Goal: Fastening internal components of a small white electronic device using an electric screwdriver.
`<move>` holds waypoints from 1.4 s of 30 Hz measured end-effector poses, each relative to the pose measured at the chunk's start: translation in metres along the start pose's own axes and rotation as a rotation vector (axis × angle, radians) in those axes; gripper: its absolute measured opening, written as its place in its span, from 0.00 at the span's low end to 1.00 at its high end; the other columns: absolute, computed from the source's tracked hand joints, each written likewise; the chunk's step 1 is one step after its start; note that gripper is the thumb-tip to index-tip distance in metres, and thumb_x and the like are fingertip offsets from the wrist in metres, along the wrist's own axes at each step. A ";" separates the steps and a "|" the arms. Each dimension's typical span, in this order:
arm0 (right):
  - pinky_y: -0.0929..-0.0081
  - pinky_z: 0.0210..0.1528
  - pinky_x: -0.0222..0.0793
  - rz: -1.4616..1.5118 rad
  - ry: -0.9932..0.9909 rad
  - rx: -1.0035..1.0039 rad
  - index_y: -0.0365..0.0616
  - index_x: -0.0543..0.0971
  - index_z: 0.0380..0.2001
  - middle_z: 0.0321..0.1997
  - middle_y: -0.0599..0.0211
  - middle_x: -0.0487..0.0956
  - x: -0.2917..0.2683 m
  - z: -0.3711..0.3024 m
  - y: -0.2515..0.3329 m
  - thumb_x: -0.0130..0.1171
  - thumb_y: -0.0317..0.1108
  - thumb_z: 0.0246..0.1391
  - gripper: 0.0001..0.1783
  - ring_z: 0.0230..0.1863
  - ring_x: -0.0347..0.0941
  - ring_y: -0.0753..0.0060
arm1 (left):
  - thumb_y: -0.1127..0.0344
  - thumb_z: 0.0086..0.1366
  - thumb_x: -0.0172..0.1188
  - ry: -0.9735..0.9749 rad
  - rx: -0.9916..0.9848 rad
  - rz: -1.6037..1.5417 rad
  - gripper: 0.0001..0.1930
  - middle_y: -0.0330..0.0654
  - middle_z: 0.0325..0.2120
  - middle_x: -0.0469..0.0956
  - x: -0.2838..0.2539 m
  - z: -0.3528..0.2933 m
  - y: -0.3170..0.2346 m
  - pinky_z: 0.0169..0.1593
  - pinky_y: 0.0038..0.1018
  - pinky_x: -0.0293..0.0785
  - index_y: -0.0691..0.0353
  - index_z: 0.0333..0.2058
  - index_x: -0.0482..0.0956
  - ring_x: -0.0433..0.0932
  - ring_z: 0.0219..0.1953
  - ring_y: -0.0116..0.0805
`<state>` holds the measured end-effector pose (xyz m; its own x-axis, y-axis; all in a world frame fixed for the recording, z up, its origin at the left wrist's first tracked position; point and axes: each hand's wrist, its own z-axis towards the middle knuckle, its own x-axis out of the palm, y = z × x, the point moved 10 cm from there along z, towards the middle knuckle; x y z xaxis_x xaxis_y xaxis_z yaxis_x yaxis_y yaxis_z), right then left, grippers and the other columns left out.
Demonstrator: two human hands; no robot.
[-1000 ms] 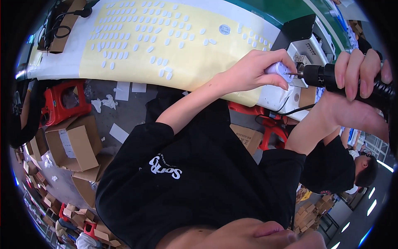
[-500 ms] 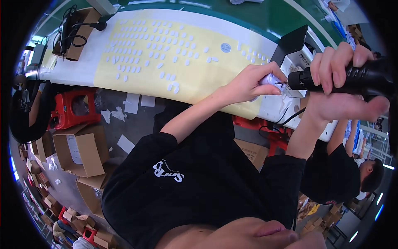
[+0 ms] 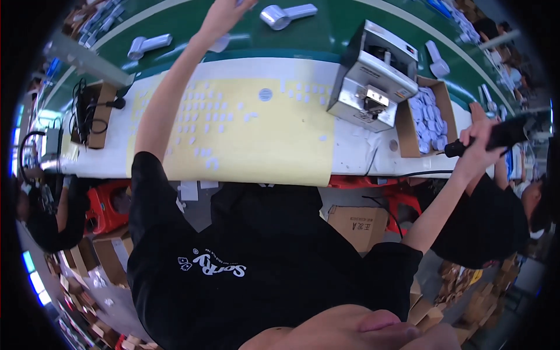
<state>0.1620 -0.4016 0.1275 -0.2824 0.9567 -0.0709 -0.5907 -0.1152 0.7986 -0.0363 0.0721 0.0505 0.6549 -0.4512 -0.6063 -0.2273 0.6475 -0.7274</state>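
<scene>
My left hand point(image 3: 226, 18) reaches far out over the green conveyor belt point(image 3: 326, 36); its fingertips run out of the picture at the top edge, and a pale bit shows by them. Beneath that wrist a white round part point(image 3: 220, 44) is half hidden. My right hand point(image 3: 479, 149) is wrapped round a black electric screwdriver point(image 3: 506, 135), held at the right over the table's end, its tip pointing left. To the left of it stands a cardboard box point(image 3: 409, 139) full of white plastic parts point(image 3: 429, 119).
A silver-and-black machine point(image 3: 373, 76) stands beside the box. White handled parts with round heads point(image 3: 279, 17) lie on the belt. Small white stickers point(image 3: 201, 114) dot a yellow sheet point(image 3: 274, 151). A black cable point(image 3: 420, 172) runs along the front edge. A co-worker point(image 3: 484, 221) sits at the right.
The left hand has left the screwdriver tip and stretched forward over the belt. The right hand has drawn the screwdriver away to the right and lower. The view has shifted, showing more of the belt.
</scene>
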 end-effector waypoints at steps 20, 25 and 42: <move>0.62 0.41 0.71 -1.225 0.717 0.309 0.33 0.75 0.37 0.31 0.48 0.78 -0.008 -0.021 -0.151 0.69 0.32 0.31 0.26 0.37 0.75 0.50 | 0.46 0.57 0.55 0.211 0.367 0.903 0.29 0.54 0.44 0.74 0.192 0.083 0.005 0.46 0.38 0.71 0.65 0.48 0.68 0.74 0.45 0.50; 0.61 0.39 0.71 -1.232 0.599 0.047 0.33 0.74 0.38 0.32 0.44 0.77 -0.011 -0.025 -0.136 0.68 0.30 0.31 0.26 0.36 0.75 0.48 | 0.52 0.56 0.59 0.107 0.235 0.413 0.26 0.53 0.42 0.75 0.139 0.066 -0.039 0.43 0.36 0.72 0.66 0.46 0.68 0.77 0.42 0.47; 0.84 0.24 0.65 0.018 0.371 -0.360 0.34 0.69 0.38 0.38 0.51 0.77 0.104 -0.090 0.079 0.54 0.22 0.53 0.09 0.21 0.69 0.80 | 0.62 0.55 0.63 0.488 0.320 -0.778 0.20 0.41 0.35 0.74 0.102 -0.176 -0.207 0.42 0.24 0.69 0.60 0.45 0.67 0.74 0.36 0.28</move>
<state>0.0185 -0.3355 0.1293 -0.5056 0.8019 -0.3184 -0.7873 -0.2779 0.5503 -0.0492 -0.2161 0.0827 0.1515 -0.9821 -0.1118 0.3970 0.1640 -0.9030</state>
